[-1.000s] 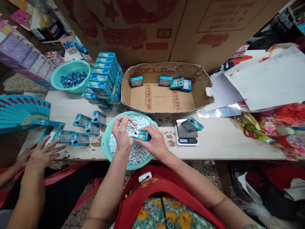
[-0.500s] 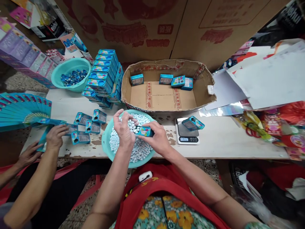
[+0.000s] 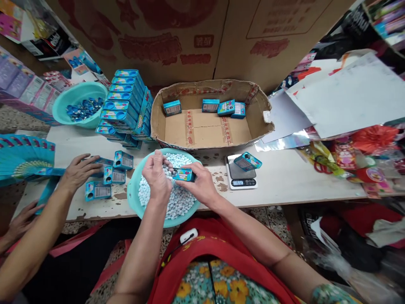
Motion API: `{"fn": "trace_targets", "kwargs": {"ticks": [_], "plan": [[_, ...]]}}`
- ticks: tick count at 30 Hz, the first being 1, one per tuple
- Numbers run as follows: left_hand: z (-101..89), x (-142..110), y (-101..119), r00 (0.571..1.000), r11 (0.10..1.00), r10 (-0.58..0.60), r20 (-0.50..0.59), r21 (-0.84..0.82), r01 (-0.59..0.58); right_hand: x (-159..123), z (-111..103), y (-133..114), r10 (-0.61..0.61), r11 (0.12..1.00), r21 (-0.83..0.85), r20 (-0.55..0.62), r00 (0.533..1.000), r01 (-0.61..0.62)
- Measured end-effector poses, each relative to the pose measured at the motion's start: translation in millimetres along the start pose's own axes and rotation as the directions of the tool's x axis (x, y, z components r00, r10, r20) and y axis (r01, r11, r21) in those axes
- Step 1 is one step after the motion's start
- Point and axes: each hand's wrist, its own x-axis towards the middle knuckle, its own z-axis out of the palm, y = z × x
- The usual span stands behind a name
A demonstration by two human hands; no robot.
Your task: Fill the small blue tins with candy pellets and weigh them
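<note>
Over a turquoise bowl [image 3: 132, 198] of small pale-blue candies [image 3: 182, 207], my right hand [image 3: 204, 185] grips a small blue candy box [image 3: 184, 174] lying on its side. My left hand [image 3: 157, 175] is cupped at the box's left end, its fingers curled round some candies that show beside the box. That end of the box is partly hidden by my fingers. To the right, another blue box [image 3: 248, 161] rests tilted on a small digital scale [image 3: 243, 182].
A cut-down cardboard tray [image 3: 205, 139] behind the bowl holds several blue boxes. Left of it stand stacked blue boxes [image 3: 122, 114] and a bowl [image 3: 58, 107] of blue wrapped pieces. A co-worker's hand [image 3: 79, 169] reaches near loose boxes [image 3: 98, 191]. Papers [image 3: 348, 97] lie right.
The view has shifted, so most things appear further left. My hands stay together at the box over the bowl. The co-worker's nearer hand has moved toward the loose boxes, its fingers now extended.
</note>
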Motion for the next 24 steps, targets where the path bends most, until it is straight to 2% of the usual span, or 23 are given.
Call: {"fn": "trace_targets", "kwargs": {"ticks": [5,8,13,17,20,22,24], "plan": [[4.5,-0.2,-2.1,0.993,0.983,0.105,0.048,0.148,-0.111,1.7,2.2,-0.9,-0.030,0.999,-0.045,0.011,0.999,0.031],[11.3,-6.4,4.4,0.982,0.954,0.169,0.086,0.235,-0.185,2.6,-2.8,-6.9,-0.025,0.997,-0.073,0.041,0.999,0.028],[18.1,-12.0,13.1,0.957,0.958,0.258,0.136,0.092,-0.271,1.3,-14.0,-10.3,-0.089,0.996,-0.018,0.024,0.996,0.089],[20.9,-11.9,4.6,0.986,0.982,0.140,0.086,0.117,-0.149,0.5,-11.2,2.3,-0.031,0.999,-0.018,0.030,0.999,0.032],[23.6,-9.5,10.4,0.992,0.997,0.063,0.111,0.030,-0.067,-2.2,-16.6,9.3,0.004,0.998,0.069,-0.002,1.000,-0.004],[23.0,-2.2,18.8,0.982,0.992,-0.090,0.167,-0.069,0.103,-6.5,-29.4,11.6,0.037,0.983,0.182,-0.056,0.998,-0.026],[18.5,9.9,22.0,0.941,0.934,-0.289,0.174,-0.167,0.317,-14.2,-49.0,15.3,0.059,0.958,0.285,-0.113,0.992,-0.024]]}}
